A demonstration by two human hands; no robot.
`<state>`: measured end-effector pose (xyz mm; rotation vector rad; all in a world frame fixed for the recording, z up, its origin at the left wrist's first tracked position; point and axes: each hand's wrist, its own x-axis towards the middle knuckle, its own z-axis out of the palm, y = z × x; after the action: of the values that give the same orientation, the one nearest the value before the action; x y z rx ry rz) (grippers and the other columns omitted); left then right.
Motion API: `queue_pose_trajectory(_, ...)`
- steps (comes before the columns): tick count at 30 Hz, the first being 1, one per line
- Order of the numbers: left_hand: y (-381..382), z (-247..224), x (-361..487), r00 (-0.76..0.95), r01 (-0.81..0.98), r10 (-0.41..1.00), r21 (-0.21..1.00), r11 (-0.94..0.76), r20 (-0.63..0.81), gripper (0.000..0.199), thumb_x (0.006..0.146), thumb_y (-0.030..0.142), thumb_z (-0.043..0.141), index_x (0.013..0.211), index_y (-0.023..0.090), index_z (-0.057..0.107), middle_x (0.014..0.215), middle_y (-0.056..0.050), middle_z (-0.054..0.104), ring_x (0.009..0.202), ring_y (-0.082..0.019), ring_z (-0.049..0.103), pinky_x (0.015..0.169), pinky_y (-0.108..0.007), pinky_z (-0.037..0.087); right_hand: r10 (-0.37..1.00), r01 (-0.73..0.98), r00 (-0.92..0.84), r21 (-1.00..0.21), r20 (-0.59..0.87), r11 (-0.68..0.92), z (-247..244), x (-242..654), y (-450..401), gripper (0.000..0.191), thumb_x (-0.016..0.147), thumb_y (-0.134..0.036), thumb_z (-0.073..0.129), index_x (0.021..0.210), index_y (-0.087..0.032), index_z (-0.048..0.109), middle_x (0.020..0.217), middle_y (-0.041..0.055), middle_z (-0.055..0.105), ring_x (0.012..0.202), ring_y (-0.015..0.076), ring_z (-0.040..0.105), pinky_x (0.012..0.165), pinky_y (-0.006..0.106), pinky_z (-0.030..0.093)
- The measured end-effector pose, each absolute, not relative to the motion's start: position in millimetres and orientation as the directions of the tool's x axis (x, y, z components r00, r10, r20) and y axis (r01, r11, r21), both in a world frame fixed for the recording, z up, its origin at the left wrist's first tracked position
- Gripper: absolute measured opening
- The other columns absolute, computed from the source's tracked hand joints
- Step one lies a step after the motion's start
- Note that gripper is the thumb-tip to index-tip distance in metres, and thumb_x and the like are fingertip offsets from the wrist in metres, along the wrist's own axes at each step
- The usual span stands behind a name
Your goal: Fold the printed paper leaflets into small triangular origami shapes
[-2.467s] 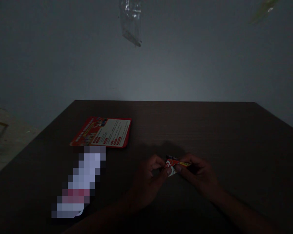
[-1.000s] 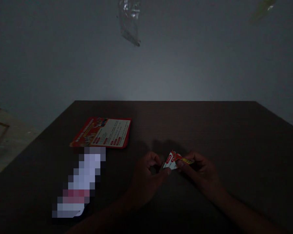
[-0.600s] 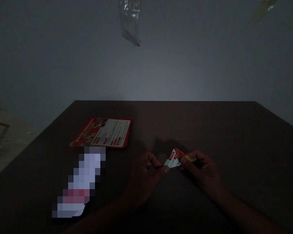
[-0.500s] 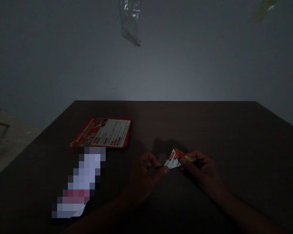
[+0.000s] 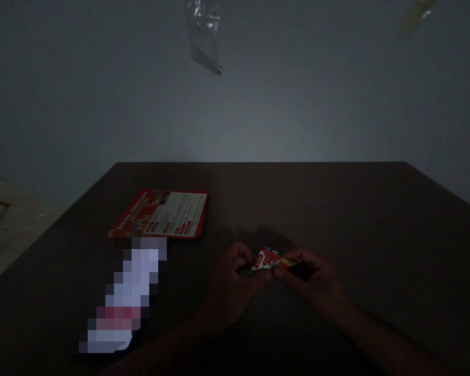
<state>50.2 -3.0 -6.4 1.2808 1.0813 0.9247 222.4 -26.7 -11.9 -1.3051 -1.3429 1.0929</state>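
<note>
Between my two hands, just over the table, is a small folded printed paper (image 5: 272, 259) in red, white and yellow. My left hand (image 5: 233, 279) pinches its left end, thumb along the near edge and fingers curled behind. At the other end, my right hand (image 5: 317, 277) grips the yellow part with its thumb in front. The thumbs lie close to each other below the paper. How many folds it has is hard to tell in the dim light. Parts of it are hidden by my fingers.
A flat red and white printed card (image 5: 176, 214) lies on the dark wooden table (image 5: 297, 198), left of my hands. Nearer me is a bright, pixelated long object (image 5: 131, 287). A clear plastic bag (image 5: 204, 36) hangs on the grey wall behind.
My hands have come closer together, the right one moving leftward. The paper now shows less white and more red, and looks lower and more folded over. The view has shifted slightly.
</note>
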Motion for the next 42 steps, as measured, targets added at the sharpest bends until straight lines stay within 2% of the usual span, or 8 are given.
queue_pose_trajectory(3, -2, -9, 49, 0.249, 0.072, 0.967, 0.996, 0.045, -0.061, 0.029, 0.068, 0.022, 0.072, 0.072, 0.019, 0.044, 0.066, 0.006, 0.052, 0.061, -0.009, 0.048, 0.056, -0.019, 0.035, 0.999, 0.166, 0.014, -0.986, 0.039, 0.036, -13, 224, -26, 0.015, 0.070, -0.031, 0.073, 0.076, -0.019, 0.065, 0.072, 0.0023, 0.068, 0.066, 0.0159, 0.061, 0.061, 0.027, 0.047)
queue_pose_trajectory(8, -5, -7, 48, 0.256, 0.102, 0.964, 0.994, 0.042, -0.067, 0.028, 0.069, 0.025, 0.070, 0.069, 0.019, 0.043, 0.060, 0.007, 0.046, 0.054, -0.008, 0.041, 0.050, -0.019, 0.030, 0.998, 0.141, 0.056, -0.990, 0.005, -0.003, -10, 220, -27, 0.017, 0.069, -0.030, 0.073, 0.071, -0.020, 0.060, 0.064, -0.0004, 0.062, 0.058, 0.0135, 0.056, 0.053, 0.024, 0.043)
queue_pose_trajectory(14, -4, -6, 48, 0.214, 0.114, 0.975, 0.993, 0.032, -0.056, 0.030, 0.068, 0.025, 0.070, 0.066, 0.019, 0.041, 0.059, 0.008, 0.044, 0.052, -0.007, 0.037, 0.048, -0.018, 0.028, 0.999, 0.060, 0.042, -0.998, 0.014, 0.012, -8, 220, -27, 0.018, 0.071, -0.029, 0.072, 0.082, -0.021, 0.060, 0.073, -0.0003, 0.063, 0.068, 0.0144, 0.058, 0.062, 0.024, 0.046)
queue_pose_trajectory(20, -6, -3, 49, 0.231, 0.129, 0.971, 0.991, 0.036, -0.065, 0.028, 0.068, 0.026, 0.069, 0.068, 0.019, 0.042, 0.061, 0.007, 0.047, 0.053, -0.008, 0.039, 0.048, -0.018, 0.030, 0.997, -0.024, 0.080, -1.000, -0.008, -0.006, -6, 220, -27, 0.024, 0.069, -0.029, 0.075, 0.074, -0.021, 0.053, 0.064, -0.0049, 0.051, 0.060, 0.0108, 0.051, 0.056, 0.022, 0.044)
queue_pose_trajectory(24, -7, -9, 48, 0.233, 0.114, 0.971, 0.993, 0.031, -0.057, 0.025, 0.070, 0.025, 0.069, 0.075, 0.019, 0.045, 0.068, 0.004, 0.053, 0.061, -0.010, 0.048, 0.054, -0.019, 0.035, 0.998, -0.051, 0.069, -0.999, -0.006, -0.003, -7, 218, -26, 0.030, 0.068, -0.028, 0.075, 0.070, -0.022, 0.047, 0.064, -0.0060, 0.047, 0.059, 0.0102, 0.049, 0.056, 0.021, 0.043)
queue_pose_trajectory(31, -6, -10, 51, 0.207, 0.075, 0.977, 0.997, 0.025, -0.040, 0.028, 0.069, 0.024, 0.071, 0.075, 0.020, 0.044, 0.068, 0.004, 0.053, 0.061, -0.010, 0.050, 0.057, -0.019, 0.038, 0.997, 0.021, 0.079, -1.000, 0.000, -0.002, -6, 217, -29, 0.028, 0.068, -0.031, 0.075, 0.085, -0.023, 0.054, 0.068, -0.0022, 0.063, 0.063, 0.0141, 0.058, 0.058, 0.024, 0.046)
queue_pose_trajectory(37, -6, -6, 50, 0.133, 0.131, 0.990, 0.991, 0.037, -0.054, 0.030, 0.067, 0.024, 0.072, 0.073, 0.020, 0.043, 0.066, 0.007, 0.052, 0.060, -0.010, 0.049, 0.055, -0.018, 0.038, 0.992, -0.028, 0.121, -0.999, -0.040, -0.036, -11, 220, -24, 0.032, 0.062, -0.031, 0.079, 0.080, -0.022, 0.055, 0.064, -0.0027, 0.064, 0.062, 0.0138, 0.059, 0.060, 0.025, 0.048)
queue_pose_trajectory(42, -6, -4, 50, 0.157, 0.122, 0.986, 0.992, 0.037, -0.056, 0.029, 0.067, 0.024, 0.072, 0.072, 0.020, 0.043, 0.066, 0.006, 0.051, 0.058, -0.009, 0.047, 0.053, -0.018, 0.036, 0.990, -0.137, 0.128, -0.990, -0.052, -0.034, -8, 221, -24, 0.041, 0.061, -0.027, 0.081, 0.065, -0.021, 0.040, 0.065, -0.0043, 0.059, 0.060, 0.0107, 0.056, 0.059, 0.023, 0.047)
